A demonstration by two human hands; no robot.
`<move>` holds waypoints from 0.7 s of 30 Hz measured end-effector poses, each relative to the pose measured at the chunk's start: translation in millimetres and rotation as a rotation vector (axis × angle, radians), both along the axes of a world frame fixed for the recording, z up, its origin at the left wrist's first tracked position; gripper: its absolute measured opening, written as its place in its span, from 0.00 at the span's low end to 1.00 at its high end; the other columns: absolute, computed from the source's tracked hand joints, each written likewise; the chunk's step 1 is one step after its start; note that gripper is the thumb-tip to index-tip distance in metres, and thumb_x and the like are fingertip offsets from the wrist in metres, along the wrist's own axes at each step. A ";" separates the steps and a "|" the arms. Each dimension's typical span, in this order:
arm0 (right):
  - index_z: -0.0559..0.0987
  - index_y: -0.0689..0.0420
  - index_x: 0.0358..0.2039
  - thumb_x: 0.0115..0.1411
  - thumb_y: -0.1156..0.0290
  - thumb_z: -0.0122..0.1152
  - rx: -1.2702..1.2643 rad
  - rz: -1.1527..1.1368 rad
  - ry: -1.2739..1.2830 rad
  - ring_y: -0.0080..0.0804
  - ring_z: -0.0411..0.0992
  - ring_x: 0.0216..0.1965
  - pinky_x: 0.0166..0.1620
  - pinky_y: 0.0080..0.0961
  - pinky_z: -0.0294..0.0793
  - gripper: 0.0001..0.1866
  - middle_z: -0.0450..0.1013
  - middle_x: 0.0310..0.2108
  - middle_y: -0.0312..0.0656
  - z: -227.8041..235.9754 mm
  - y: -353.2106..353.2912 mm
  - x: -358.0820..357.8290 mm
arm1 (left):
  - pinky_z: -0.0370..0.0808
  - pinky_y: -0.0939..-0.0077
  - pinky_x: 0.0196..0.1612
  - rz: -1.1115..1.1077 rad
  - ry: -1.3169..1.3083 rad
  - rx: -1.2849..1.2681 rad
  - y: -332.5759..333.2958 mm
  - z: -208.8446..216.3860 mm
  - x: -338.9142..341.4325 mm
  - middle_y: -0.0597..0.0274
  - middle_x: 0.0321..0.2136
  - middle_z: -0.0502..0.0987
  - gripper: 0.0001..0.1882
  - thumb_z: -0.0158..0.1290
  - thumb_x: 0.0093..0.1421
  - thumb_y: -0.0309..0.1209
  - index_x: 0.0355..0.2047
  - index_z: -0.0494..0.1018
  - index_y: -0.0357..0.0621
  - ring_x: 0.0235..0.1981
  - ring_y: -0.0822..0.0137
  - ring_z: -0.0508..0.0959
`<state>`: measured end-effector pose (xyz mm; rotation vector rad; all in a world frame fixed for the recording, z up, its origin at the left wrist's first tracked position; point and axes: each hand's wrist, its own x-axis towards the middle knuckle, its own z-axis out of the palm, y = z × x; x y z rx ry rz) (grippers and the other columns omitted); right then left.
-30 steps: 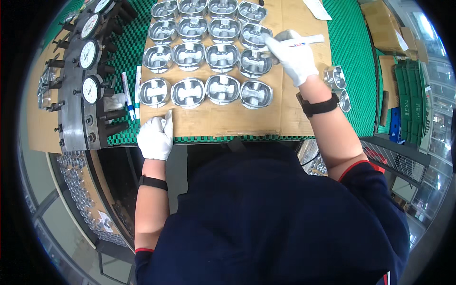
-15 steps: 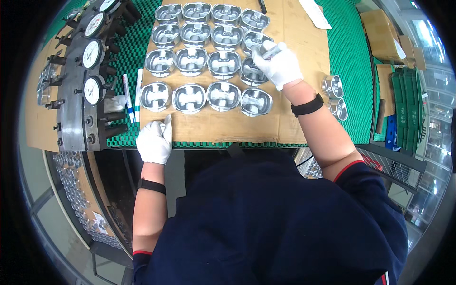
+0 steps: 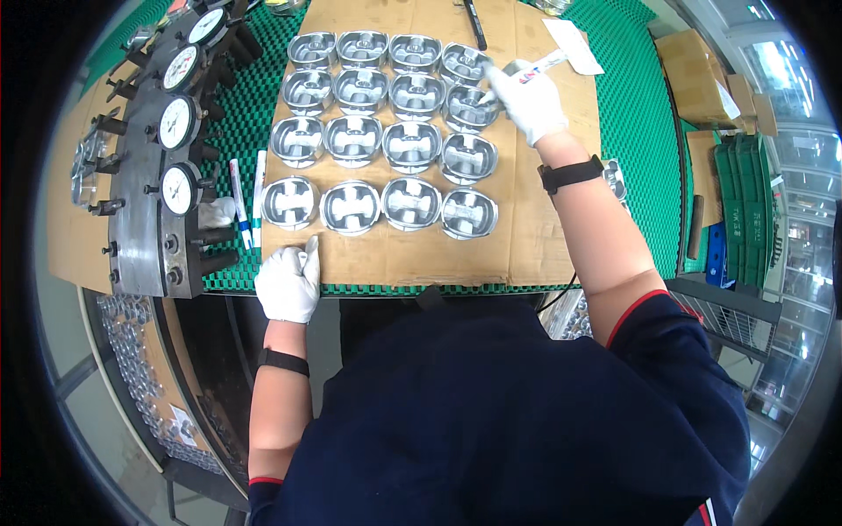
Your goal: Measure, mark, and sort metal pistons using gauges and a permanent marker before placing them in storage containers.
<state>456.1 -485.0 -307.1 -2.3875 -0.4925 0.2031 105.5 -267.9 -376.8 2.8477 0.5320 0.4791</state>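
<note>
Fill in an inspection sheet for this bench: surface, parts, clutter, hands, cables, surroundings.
Surface: cardboard sheet lying on a green mat.
Parts: sixteen metal pistons, four rows of four, hollow sides up; another piston on the mat, partly hidden by the right forearm.
Clutter: two markers left of the cardboard; black pen and white paper toward the far side.
Right hand: gloved, holding a white marker, fingers beside the rightmost column; contact unclear.
Left hand: gloved, at the cardboard's near-left corner; nothing seen in it.
Cables: one thin dark cable at the near edge, right side.
Surroundings: dial-gauge fixture at left; cardboard box and green crates at right.
</note>
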 end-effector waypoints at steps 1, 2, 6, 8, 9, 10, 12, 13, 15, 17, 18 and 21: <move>0.78 0.57 0.30 0.58 0.48 0.56 -0.032 0.052 -0.005 0.44 0.76 0.33 0.38 0.33 0.73 0.22 0.78 0.28 0.48 -1.3 0.7 -1.3 | 0.70 0.57 0.26 -0.002 -0.004 -0.012 0.1 0.1 0.3 0.54 0.21 0.73 0.12 0.58 0.59 0.35 0.24 0.69 0.45 0.22 0.49 0.74; 0.78 0.57 0.30 0.58 0.48 0.56 -0.031 0.055 -0.005 0.44 0.76 0.33 0.38 0.33 0.73 0.22 0.78 0.28 0.48 -1.8 1.4 -3.8 | 0.70 0.57 0.26 0.001 -0.004 -0.011 0.2 -0.2 -0.1 0.54 0.21 0.73 0.12 0.58 0.59 0.35 0.24 0.69 0.45 0.22 0.49 0.74; 0.80 0.55 0.34 0.59 0.46 0.53 -0.055 0.210 -0.038 0.48 0.76 0.35 0.40 0.37 0.74 0.23 0.78 0.30 0.49 -1.3 6.1 -12.3 | 0.70 0.57 0.26 0.012 -0.005 -0.019 0.8 -0.5 -0.4 0.55 0.20 0.73 0.12 0.58 0.59 0.35 0.23 0.69 0.45 0.22 0.49 0.74; 0.80 0.54 0.34 0.59 0.45 0.52 -0.173 0.244 -0.137 0.48 0.76 0.35 0.40 0.38 0.75 0.24 0.78 0.30 0.50 -1.9 9.4 -12.4 | 0.70 0.57 0.26 0.014 -0.001 -0.025 1.1 0.2 0.3 0.56 0.19 0.73 0.12 0.58 0.59 0.35 0.23 0.69 0.45 0.21 0.50 0.74; 0.81 0.54 0.34 0.60 0.45 0.51 -0.272 0.313 -0.228 0.49 0.76 0.36 0.41 0.38 0.75 0.24 0.78 0.31 0.50 -5.2 9.8 -11.8 | 0.70 0.58 0.25 0.008 -0.011 -0.031 1.1 0.6 1.1 0.56 0.19 0.73 0.12 0.58 0.58 0.34 0.23 0.69 0.45 0.21 0.50 0.74; 0.81 0.54 0.34 0.60 0.45 0.51 -0.370 0.381 -0.320 0.49 0.76 0.36 0.41 0.39 0.75 0.24 0.78 0.31 0.50 -9.7 9.7 -10.8 | 0.70 0.58 0.25 0.002 -0.021 -0.038 0.8 1.0 2.0 0.56 0.19 0.72 0.12 0.59 0.58 0.34 0.23 0.69 0.45 0.21 0.50 0.74; 0.81 0.55 0.33 0.60 0.48 0.53 -0.376 0.403 -0.393 0.45 0.77 0.33 0.39 0.37 0.75 0.22 0.78 0.28 0.49 -13.4 9.7 -0.7 | 0.70 0.58 0.25 0.001 -0.031 -0.035 0.5 0.9 3.2 0.57 0.19 0.72 0.12 0.59 0.58 0.34 0.23 0.69 0.45 0.21 0.50 0.74; 0.80 0.57 0.32 0.60 0.50 0.54 -0.140 0.242 -0.142 0.41 0.77 0.31 0.38 0.34 0.76 0.21 0.78 0.26 0.48 -11.6 7.3 8.2 | 0.70 0.58 0.25 0.000 -0.038 -0.035 0.9 1.5 3.2 0.57 0.19 0.72 0.11 0.59 0.58 0.34 0.23 0.69 0.45 0.21 0.50 0.74; 0.79 0.62 0.29 0.59 0.56 0.57 0.296 -0.053 0.207 0.29 0.73 0.26 0.34 0.27 0.75 0.19 0.76 0.24 0.43 3.1 4.4 20.6 | 0.71 0.59 0.24 0.003 -0.033 -0.019 1.9 1.2 1.4 0.58 0.19 0.73 0.12 0.59 0.58 0.35 0.22 0.70 0.46 0.20 0.52 0.74; 0.79 0.62 0.29 0.59 0.54 0.57 0.461 -0.147 0.232 0.29 0.73 0.25 0.33 0.26 0.75 0.20 0.76 0.25 0.43 2.9 9.8 40.4 | 0.71 0.60 0.24 0.015 -0.013 -0.011 1.8 1.3 1.0 0.59 0.18 0.74 0.13 0.59 0.57 0.37 0.21 0.70 0.47 0.20 0.53 0.75; 0.79 0.62 0.28 0.60 0.53 0.58 0.626 -0.247 0.261 0.29 0.72 0.24 0.32 0.25 0.74 0.21 0.76 0.25 0.43 3.1 11.7 47.7 | 0.71 0.60 0.24 0.017 -0.019 -0.013 1.6 0.8 1.5 0.59 0.18 0.74 0.13 0.59 0.57 0.37 0.21 0.70 0.47 0.20 0.53 0.75; 0.79 0.60 0.30 0.58 0.50 0.60 0.348 -0.096 0.096 0.28 0.75 0.27 0.35 0.25 0.74 0.22 0.78 0.28 0.42 7.8 23.8 57.2 | 0.71 0.60 0.23 0.019 -0.031 0.001 2.1 2.1 0.4 0.59 0.18 0.74 0.13 0.59 0.57 0.37 0.20 0.70 0.47 0.20 0.53 0.75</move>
